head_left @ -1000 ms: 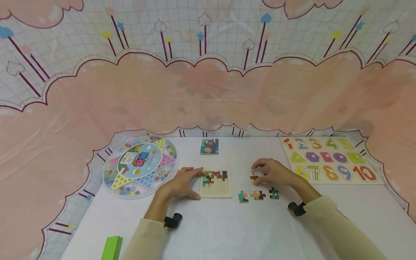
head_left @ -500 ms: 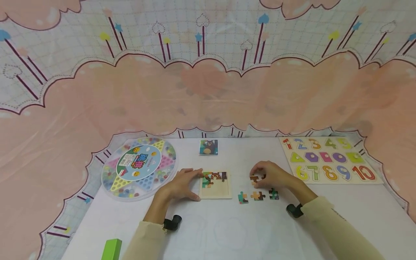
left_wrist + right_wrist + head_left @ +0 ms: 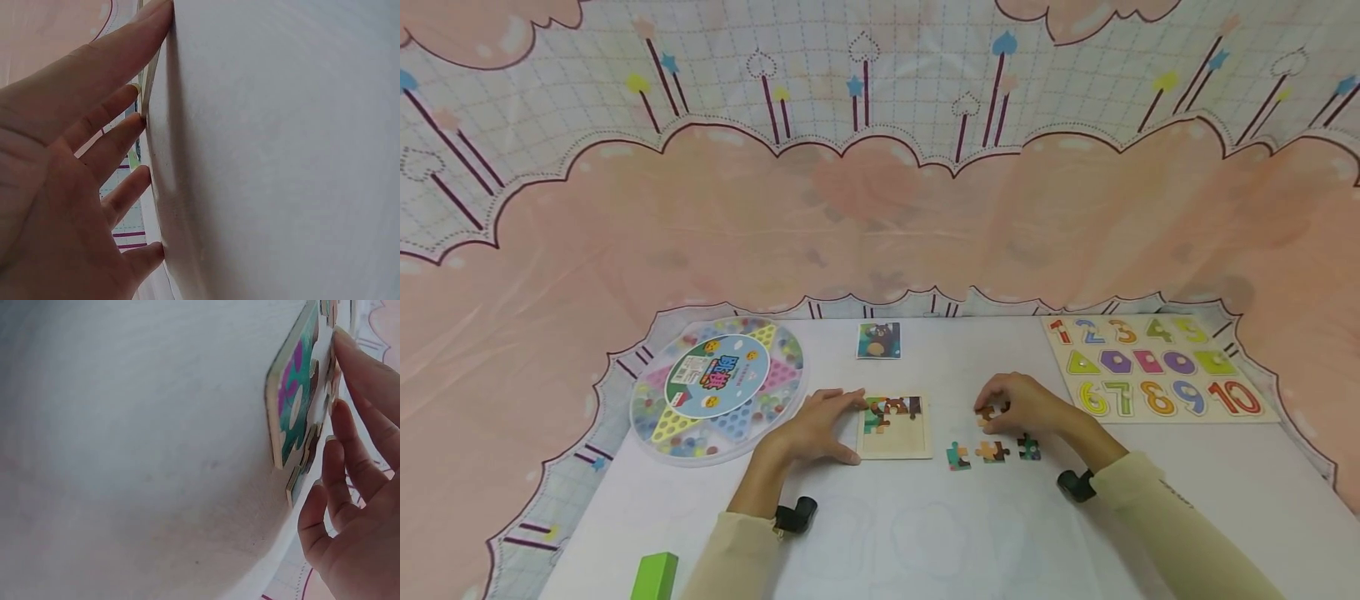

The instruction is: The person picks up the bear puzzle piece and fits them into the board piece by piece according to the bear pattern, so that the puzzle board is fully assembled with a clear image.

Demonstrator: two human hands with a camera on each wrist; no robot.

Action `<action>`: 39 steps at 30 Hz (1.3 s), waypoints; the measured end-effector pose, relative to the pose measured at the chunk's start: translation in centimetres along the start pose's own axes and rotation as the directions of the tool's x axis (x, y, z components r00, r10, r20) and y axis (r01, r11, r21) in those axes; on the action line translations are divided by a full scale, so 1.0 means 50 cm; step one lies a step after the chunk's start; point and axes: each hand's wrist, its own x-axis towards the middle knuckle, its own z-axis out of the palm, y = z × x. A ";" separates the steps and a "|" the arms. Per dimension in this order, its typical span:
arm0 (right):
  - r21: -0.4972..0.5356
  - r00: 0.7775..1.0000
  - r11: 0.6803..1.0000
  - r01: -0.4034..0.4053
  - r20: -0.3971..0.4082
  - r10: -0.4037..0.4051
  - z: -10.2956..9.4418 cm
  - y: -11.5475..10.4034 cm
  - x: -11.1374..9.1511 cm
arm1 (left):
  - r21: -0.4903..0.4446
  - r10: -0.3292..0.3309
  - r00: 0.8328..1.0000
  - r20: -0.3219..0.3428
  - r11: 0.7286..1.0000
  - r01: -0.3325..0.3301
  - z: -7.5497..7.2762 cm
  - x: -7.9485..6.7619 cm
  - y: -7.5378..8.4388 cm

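Note:
A square wooden puzzle tray (image 3: 898,442) lies mid-table, with assembled pieces of a bear picture along its top and upper left. At its left edge rests my left hand (image 3: 816,427), index fingertip by the upper corner and thumb by the lower one, fingers spread. My right hand (image 3: 1028,406) pinches a brown jigsaw piece (image 3: 985,415) between thumb and index finger, right of the tray; the fingers partly cover it. Below that hand lie three loose pieces: a teal one (image 3: 957,457), an orange-brown one (image 3: 992,452) and a dark green one (image 3: 1028,447).
Behind the tray lies a small bear picture card (image 3: 878,340). A round Chinese checkers set (image 3: 718,377) is at the left, a number and shape board (image 3: 1255,417) at the right. A green block (image 3: 654,575) sits at the front left. A patterned cloth (image 3: 880,217) hangs behind.
My right thumb and index finger have closed on the brown piece, their tips coming together from a wider spread. My left hand stays at the tray; the head view shifts slightly.

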 end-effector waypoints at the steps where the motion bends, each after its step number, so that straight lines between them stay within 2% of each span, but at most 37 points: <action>1: -0.001 1.000 1.000 -0.004 -0.001 0.004 0.001 -0.001 0.001 | -0.002 0.000 1.000 -0.001 1.000 0.000 -0.001 0.000 0.000; 11: 0.001 0.996 0.996 -0.084 -0.026 0.084 0.006 -0.021 -0.005 | -0.020 0.005 1.000 0.007 1.000 -0.005 -0.003 -0.005 0.001; 22: 0.082 0.999 0.996 -0.043 -0.008 0.044 0.002 -0.032 -0.010 | -0.008 0.006 1.000 0.004 1.000 -0.006 -0.006 -0.008 0.007; 32: 0.074 0.999 0.997 -0.016 -0.045 0.019 0.002 -0.030 -0.003 | -0.042 -0.004 1.000 0.003 0.999 0.004 0.007 -0.007 -0.003; 39: 0.110 0.998 0.993 0.031 -0.050 -0.026 0.014 -0.044 0.010 | -0.022 0.018 1.000 -0.001 1.000 -0.018 -0.003 -0.008 0.002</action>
